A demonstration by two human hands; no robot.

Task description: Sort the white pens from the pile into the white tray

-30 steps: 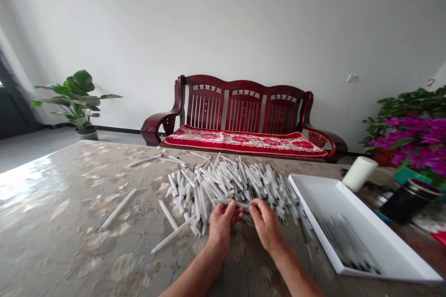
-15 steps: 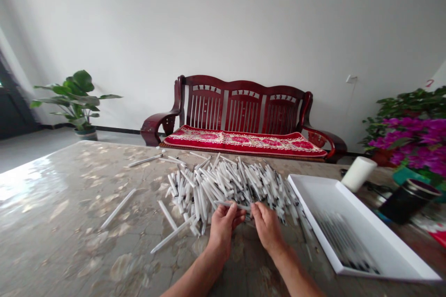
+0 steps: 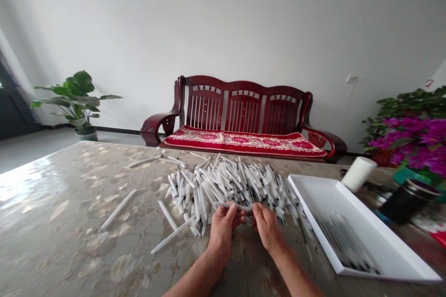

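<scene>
A slim white pen [image 3: 225, 204] lies crosswise between my hands, in front of a large heap of similar white pens [image 3: 223, 181], some showing dark ends. My left hand [image 3: 225, 225] pinches its middle between thumb and fingers. At the pen's right end, my right hand [image 3: 266, 225] is closed with thumb and fingertips; they hide that end. To the right of my hands stands a shallow white box [image 3: 327, 253], where a row of dark-tipped pens [image 3: 344, 241] lies side by side.
Loose pens lie left of the heap on the patterned table [image 3: 80, 260]. A white roll [image 3: 358, 174] and a black cup [image 3: 409, 202] stand beyond the box, near purple flowers [image 3: 414, 141]. A red wooden bench [image 3: 244, 106] is behind the table.
My right hand has shifted very slightly at the pen's right end. The left hand, the heap and the box look the same.
</scene>
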